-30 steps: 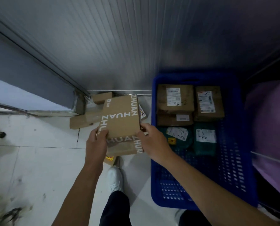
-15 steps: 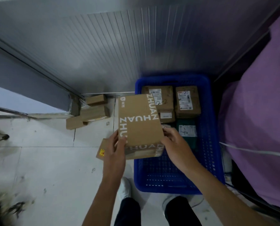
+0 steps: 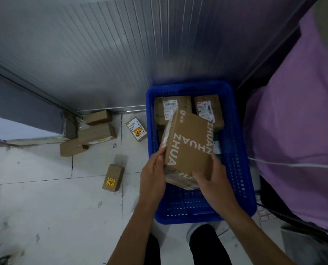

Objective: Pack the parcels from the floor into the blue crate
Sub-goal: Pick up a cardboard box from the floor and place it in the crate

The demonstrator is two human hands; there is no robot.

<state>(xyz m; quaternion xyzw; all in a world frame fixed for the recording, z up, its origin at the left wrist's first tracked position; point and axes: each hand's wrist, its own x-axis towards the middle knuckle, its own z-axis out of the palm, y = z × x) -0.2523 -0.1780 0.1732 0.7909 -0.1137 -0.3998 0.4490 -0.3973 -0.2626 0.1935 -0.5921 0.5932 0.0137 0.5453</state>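
Note:
I hold a brown cardboard parcel (image 3: 188,146) with white ZHUAN lettering over the middle of the blue crate (image 3: 241,169). My left hand (image 3: 153,173) grips its near left edge and my right hand (image 3: 211,178) grips its near right corner. At the crate's far end lie two labelled brown parcels (image 3: 165,109) (image 3: 207,108); other packets below are mostly hidden by the held box. On the floor left of the crate lie a small labelled parcel (image 3: 137,129), a box with a yellow sticker (image 3: 113,177) and a cluster of three brown boxes (image 3: 96,132).
A corrugated metal wall (image 3: 121,54) runs behind the crate and the floor parcels. A purple cloth-covered bulk (image 3: 302,140) stands right against the crate. My legs and shoes are at the crate's near edge on the white tiled floor (image 3: 44,207).
Both hands have carried the ZHUAN parcel from the floor at the left to above the crate. The parcels it had covered on the floor now show.

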